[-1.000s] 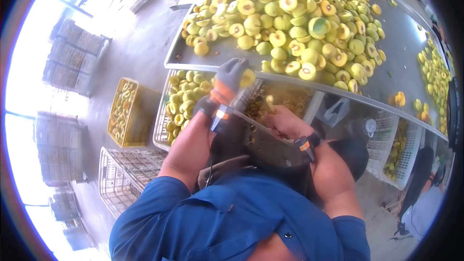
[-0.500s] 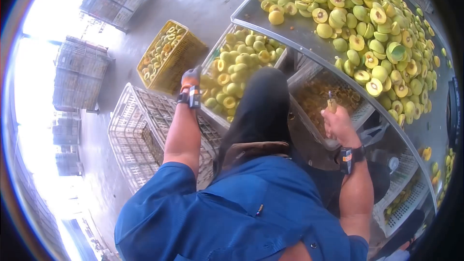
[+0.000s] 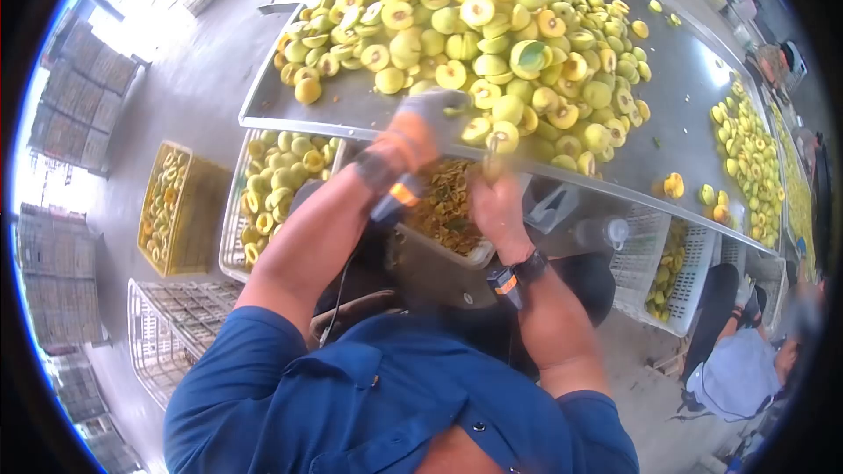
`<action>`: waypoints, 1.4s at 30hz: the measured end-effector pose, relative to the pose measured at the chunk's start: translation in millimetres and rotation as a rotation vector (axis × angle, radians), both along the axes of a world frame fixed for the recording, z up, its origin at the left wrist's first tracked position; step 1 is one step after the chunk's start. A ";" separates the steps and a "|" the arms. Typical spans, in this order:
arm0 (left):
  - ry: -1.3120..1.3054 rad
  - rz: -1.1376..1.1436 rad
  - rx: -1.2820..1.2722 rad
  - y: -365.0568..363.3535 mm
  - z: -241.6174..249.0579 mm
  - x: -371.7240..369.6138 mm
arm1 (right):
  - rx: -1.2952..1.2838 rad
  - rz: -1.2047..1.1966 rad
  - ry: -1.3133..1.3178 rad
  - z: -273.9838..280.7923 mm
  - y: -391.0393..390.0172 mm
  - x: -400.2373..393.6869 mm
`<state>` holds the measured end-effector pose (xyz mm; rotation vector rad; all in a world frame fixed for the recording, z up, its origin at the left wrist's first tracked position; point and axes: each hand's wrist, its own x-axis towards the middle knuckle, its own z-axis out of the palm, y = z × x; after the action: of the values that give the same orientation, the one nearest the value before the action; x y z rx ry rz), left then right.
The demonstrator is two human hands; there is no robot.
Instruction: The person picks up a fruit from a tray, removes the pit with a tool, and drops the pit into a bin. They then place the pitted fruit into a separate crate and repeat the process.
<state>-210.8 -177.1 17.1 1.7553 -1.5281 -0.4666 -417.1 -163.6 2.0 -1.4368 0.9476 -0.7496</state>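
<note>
My left hand (image 3: pixel 421 127), in a grey and orange glove, is over the near edge of the metal table, beside a heap of halved yellow-green stone fruits (image 3: pixel 479 7). Motion smears its fingers, so whether they hold a fruit cannot be made out. My right hand (image 3: pixel 499 211) is closed around a short tool with a tan handle (image 3: pixel 493 162), held upright just in front of the table rim. Below and between both hands stands a bin of brownish pits and scraps (image 3: pixel 446 202).
A white crate of fruit halves (image 3: pixel 279 177) stands left of my legs, with a yellow crate (image 3: pixel 186 211) farther left. A white slatted crate (image 3: pixel 180 320) is nearer me. At right are another white crate (image 3: pixel 694 272), a clear bottle (image 3: pixel 601 233) and a seated person (image 3: pixel 738 369).
My left hand has moved from the white fruit crate rightward to the table's fruit heap. My right hand still grips the tool, now closer to the left hand. The view has turned right.
</note>
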 end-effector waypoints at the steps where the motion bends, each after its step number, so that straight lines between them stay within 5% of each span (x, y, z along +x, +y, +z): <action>1: -0.098 -0.085 0.030 -17.3 7.1 -18.1 | -0.018 -0.066 -0.037 10.1 -4.1 -5.3; 4: -0.421 -0.237 0.182 -45.2 4.4 -51.9 | -0.152 -0.235 -0.095 5.8 -25.9 -21.4; 7: -0.297 -0.244 0.346 -51.4 6.5 -59.5 | -0.222 -0.299 0.027 1.4 -52.0 -37.5; 11: -0.276 -0.142 0.248 -43.4 4.6 -62.7 | -0.351 -0.212 0.309 -30.5 -80.0 -46.9; 17: -0.358 -0.224 0.078 -30.6 -17.2 -56.0 | -0.334 -0.172 0.479 -4.6 -75.9 -30.6; 22: 0.061 -0.060 -0.055 -15.3 -20.8 -56.2 | -0.225 -0.163 0.302 -12.1 -84.9 -25.7; 26: 0.495 -0.042 0.064 -2.7 -11.0 -53.2 | -0.280 -0.060 -0.110 -13.7 -75.1 -23.0; 31: 0.863 -0.005 0.032 26.7 -2.5 -42.9 | -0.205 -0.054 -0.034 1.8 -45.2 -16.5; 36: 0.903 -0.053 0.004 55.1 1.5 -28.5 | -0.222 0.132 0.135 22.9 -8.4 -20.0; 42: 0.638 0.073 0.033 62.1 -3.8 -44.4 | -0.170 0.200 0.259 24.2 -0.6 -14.3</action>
<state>-255.2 -115.1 13.3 1.4775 -1.0019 -0.9142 -431.4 -164.2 26.2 -1.7804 0.9347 -0.5122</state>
